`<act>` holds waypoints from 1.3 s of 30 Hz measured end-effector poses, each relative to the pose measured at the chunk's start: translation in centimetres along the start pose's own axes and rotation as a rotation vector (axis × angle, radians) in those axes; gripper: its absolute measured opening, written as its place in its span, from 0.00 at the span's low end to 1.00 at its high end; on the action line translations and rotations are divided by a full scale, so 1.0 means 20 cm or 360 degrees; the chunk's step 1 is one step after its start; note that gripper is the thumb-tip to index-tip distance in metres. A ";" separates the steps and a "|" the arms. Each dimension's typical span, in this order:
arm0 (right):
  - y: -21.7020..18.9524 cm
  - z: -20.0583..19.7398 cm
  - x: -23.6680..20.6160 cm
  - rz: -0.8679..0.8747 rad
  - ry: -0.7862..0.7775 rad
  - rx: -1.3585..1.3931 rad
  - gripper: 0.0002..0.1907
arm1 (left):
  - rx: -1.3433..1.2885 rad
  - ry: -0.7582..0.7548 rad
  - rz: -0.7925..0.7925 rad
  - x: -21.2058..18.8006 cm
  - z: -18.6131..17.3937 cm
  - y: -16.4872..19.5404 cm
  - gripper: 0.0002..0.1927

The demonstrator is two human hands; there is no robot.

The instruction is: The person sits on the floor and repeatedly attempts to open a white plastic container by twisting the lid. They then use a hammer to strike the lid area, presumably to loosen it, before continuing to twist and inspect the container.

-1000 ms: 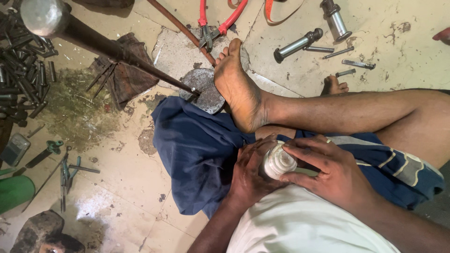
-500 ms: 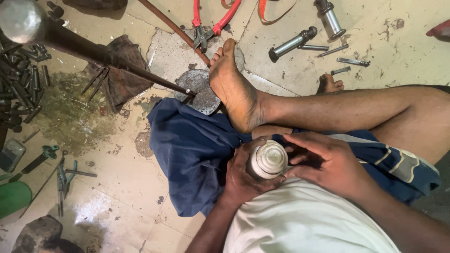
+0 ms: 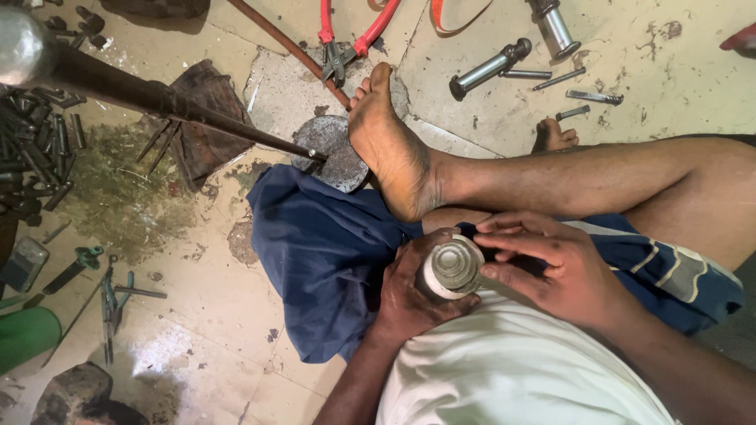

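Wrapping snugly round a short metal cylinder (image 3: 450, 267), the left hand (image 3: 409, 291) grips its body from below while the right hand (image 3: 563, 271) lays fingertips (image 3: 490, 271) on its ringed end face, over the person's lap. It looks solid steel: heavy, stiff, possibly greasy, so the side wall seems the surest hold. Outward lie a blue cloth (image 3: 323, 252), a bare foot (image 3: 390, 145), red-handled pliers (image 3: 346, 35) and scattered bolts (image 3: 484, 71).

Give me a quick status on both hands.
Left hand wrapped around metal cylinder. Right hand fingers on its rim. Nothing blocking either hand.
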State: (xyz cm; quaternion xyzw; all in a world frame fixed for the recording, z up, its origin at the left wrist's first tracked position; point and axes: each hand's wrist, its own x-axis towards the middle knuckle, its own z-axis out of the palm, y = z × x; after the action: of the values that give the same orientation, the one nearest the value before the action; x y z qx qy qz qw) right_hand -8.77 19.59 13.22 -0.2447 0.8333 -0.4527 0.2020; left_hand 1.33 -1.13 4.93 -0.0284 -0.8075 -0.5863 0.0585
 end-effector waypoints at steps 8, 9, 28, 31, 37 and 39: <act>0.17 0.00 0.01 0.0523 0.0037 0.0747 0.20 | 0.0373 -0.0030 -0.0077 0.22 -0.11 0.26 0.52; 0.21 0.00 0.02 0.0662 0.0027 0.0919 0.20 | 0.0472 -0.0041 -0.0017 0.26 -0.13 0.30 0.52; 0.52 0.03 -0.07 0.1093 0.0186 0.1853 0.21 | 0.1822 -0.1599 -0.0441 0.59 0.80 0.58 0.29; 0.67 0.03 -0.03 0.1083 -0.0059 0.2301 0.22 | 0.1789 -0.1659 -0.0544 0.63 0.89 0.56 0.29; 0.81 -0.02 0.02 0.0952 -0.0417 0.2712 0.24 | 0.2006 -0.1723 -0.0818 0.73 0.83 0.44 0.30; 0.83 -0.03 0.01 0.0924 -0.0554 0.2815 0.25 | 0.2074 -0.1727 -0.0898 0.75 0.81 0.32 0.31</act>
State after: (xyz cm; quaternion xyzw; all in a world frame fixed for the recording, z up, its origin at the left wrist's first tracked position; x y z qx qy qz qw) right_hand -12.89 27.69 -0.71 0.1501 0.1744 -0.8093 0.5404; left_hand -13.88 15.97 7.97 -0.0632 -0.8738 0.0905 -0.4735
